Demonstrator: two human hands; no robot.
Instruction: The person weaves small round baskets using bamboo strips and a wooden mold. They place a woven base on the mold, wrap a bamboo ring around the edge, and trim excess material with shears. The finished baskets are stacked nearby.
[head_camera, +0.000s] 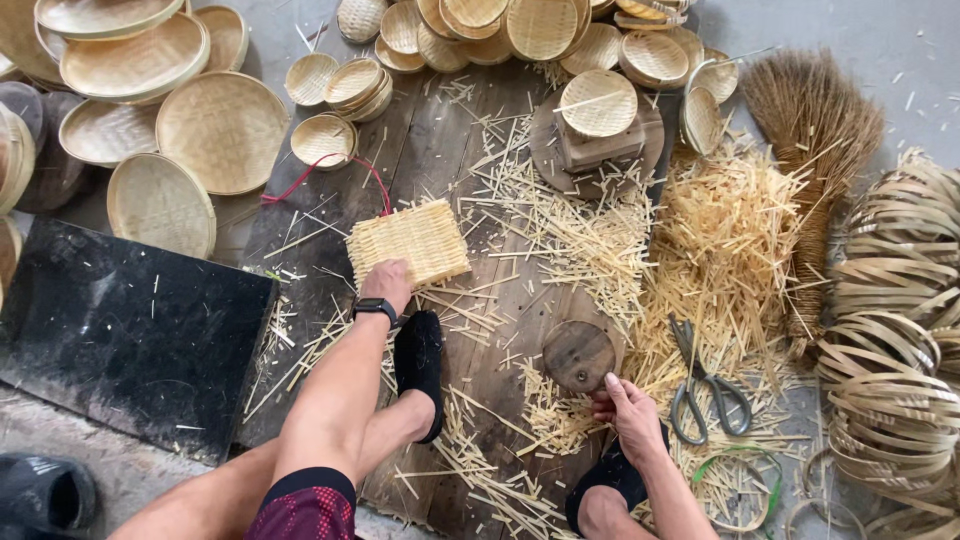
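Nearest, right hand (632, 415) resting by the knee, fingers loosely curled, pinching nothing, just beside a round wooden block (579, 355) with smooth dark grain. Grey metal shears (706, 385) lying on pale straw-like splinters to the right. Farther out, left hand (387, 283) with fingers closed over the near edge of a square woven bamboo mat (410, 241), flat on rough grey planks (430, 150). Farthest, stacked round woven trays (222, 130) and coiled bamboo hoops (895, 290).

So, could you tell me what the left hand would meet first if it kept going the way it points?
The left hand already touches the square woven mat; further on probably the small round basket, though depth is unclear.
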